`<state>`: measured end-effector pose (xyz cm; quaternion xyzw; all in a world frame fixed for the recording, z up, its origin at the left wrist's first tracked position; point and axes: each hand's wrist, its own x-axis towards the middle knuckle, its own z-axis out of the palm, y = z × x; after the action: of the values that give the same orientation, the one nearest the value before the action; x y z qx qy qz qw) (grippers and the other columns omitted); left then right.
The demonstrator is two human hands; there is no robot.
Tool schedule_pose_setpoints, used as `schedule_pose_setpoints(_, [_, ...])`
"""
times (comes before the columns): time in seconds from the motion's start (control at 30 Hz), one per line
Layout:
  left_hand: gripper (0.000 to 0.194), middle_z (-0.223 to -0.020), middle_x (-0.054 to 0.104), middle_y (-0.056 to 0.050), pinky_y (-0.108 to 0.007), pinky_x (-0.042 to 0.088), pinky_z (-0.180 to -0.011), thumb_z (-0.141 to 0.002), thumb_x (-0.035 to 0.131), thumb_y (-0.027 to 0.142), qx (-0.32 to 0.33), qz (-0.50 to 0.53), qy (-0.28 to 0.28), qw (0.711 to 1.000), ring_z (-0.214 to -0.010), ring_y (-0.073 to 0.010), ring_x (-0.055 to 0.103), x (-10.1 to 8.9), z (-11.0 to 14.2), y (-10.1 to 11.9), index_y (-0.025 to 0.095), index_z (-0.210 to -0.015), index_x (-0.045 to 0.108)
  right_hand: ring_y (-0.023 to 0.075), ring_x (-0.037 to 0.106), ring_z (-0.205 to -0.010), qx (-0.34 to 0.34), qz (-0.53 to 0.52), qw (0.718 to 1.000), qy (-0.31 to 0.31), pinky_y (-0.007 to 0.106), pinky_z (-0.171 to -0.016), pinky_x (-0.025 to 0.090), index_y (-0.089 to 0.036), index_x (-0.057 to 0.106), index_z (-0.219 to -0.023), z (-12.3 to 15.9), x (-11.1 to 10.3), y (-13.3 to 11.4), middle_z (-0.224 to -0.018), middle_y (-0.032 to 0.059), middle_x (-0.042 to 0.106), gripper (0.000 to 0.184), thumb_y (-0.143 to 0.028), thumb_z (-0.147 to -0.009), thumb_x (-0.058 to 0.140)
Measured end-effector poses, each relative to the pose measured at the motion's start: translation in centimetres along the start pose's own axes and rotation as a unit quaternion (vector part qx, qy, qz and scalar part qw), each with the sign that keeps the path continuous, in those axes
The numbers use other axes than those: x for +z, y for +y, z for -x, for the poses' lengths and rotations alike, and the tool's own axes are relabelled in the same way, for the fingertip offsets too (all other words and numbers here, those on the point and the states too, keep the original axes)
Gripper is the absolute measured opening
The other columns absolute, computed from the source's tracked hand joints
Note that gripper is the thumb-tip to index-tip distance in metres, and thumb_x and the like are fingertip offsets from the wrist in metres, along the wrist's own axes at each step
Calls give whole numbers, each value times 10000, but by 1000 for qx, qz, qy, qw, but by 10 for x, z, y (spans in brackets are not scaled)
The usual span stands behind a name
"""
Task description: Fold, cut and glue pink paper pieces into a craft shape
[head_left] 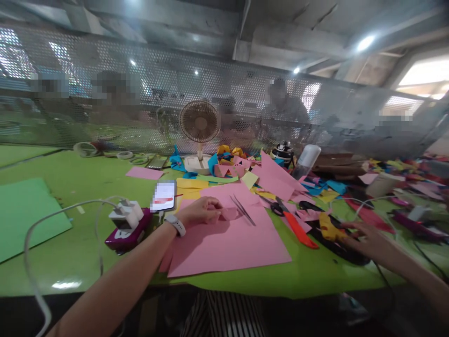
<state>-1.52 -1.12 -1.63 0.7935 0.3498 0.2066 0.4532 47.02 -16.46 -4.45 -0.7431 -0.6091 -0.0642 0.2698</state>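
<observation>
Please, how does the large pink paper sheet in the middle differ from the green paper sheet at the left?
The large pink paper sheet has thin metal tweezers lying on it and the left hand over it; the green paper sheet has neither. The green sheet runs out of view at the picture's left edge, while the pink one does not. Both lie flat on the glossy green table.

ceiling (280,28) dim, lights (365,43) + window (426,72) v bright; table (82,267) glare, bg blurry, edges warped.

head-worn view, facing forward and down, hands close
</observation>
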Motion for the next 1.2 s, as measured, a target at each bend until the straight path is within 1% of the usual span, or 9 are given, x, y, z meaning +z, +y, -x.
schedule_pose_setpoints(0.17, [251,-627,588,-9,-209,406,-506,-772,556,324,-12,38,-18,999,-545,-109,511,5,4,1,129,-921,608,218,614,-753,-35,-49,997,-40,345,-672,461,-227,630,-855,-9,4,-100,-884,72,663,376,-558,-784,465])
schedule_pose_setpoints(0.27, [248,-648,595,-15,-207,412,-502,-764,568,334,-10,39,-6,999,-568,-117,526,7,6,1,134,-904,611,184,579,-686,-130,-50,981,-138,301,-622,405,-215,583,-722,-17,27,-185,-799,55,648,381,-557,-814,442])
schedule_pose_setpoints(0.37, [250,-680,591,-20,-201,418,-492,-749,578,338,-5,25,6,1000,-588,-121,536,7,6,0,136,-891,616,173,562,-666,-155,-32,967,-199,269,-553,335,-201,549,-721,-26,53,-238,-769,42,636,372,-563,-786,490])
schedule_pose_setpoints(0.57, [241,-695,593,-19,-195,412,-483,-759,560,322,4,10,-7,1000,-568,-109,518,6,4,-3,133,-898,615,158,571,-642,-160,-50,960,-224,239,-521,308,-188,504,-692,-39,87,-237,-680,37,625,294,-455,-813,508])
schedule_pose_setpoints(0.67, [246,-683,603,-20,-202,413,-498,-757,568,316,20,3,-9,1000,-572,-114,526,5,3,-5,129,-908,619,121,544,-468,-55,-186,948,-253,210,-429,332,-195,518,-822,-45,89,-227,-570,-8,594,239,-433,-819,495])
schedule_pose_setpoints(0.77, [243,-737,622,-35,-206,422,-507,-753,560,302,29,6,-6,1000,-601,-125,548,5,3,-7,127,-908,626,97,505,-363,43,-404,875,-264,192,-368,366,-206,517,-1040,-56,83,-226,-503,-65,557,342,-372,-749,587])
schedule_pose_setpoints(0.9, [240,-770,630,-43,-207,430,-484,-709,563,252,14,4,0,1000,-618,-143,567,4,2,-9,122,-901,625,123,640,-577,54,-554,798,-229,219,-554,504,-165,618,-914,-77,73,-237,-654,18,662,311,-352,-669,660])
schedule_pose_setpoints(1.0, [255,-746,630,-37,-209,436,-476,-693,563,235,-3,10,-5,1000,-632,-157,572,4,3,-9,132,-920,618,136,663,-673,39,-570,801,-179,215,-610,511,-181,624,-880,-92,76,-250,-745,30,685,355,-437,-642,687])
schedule_pose_setpoints(1.2, [229,-714,630,-34,-219,428,-479,-723,531,232,-5,23,-3,1000,-586,-143,559,5,4,-8,137,-914,614,84,544,-408,-1,-529,837,-139,187,-403,396,-161,603,-688,-115,103,-277,-509,-14,598,399,-558,-672,643])
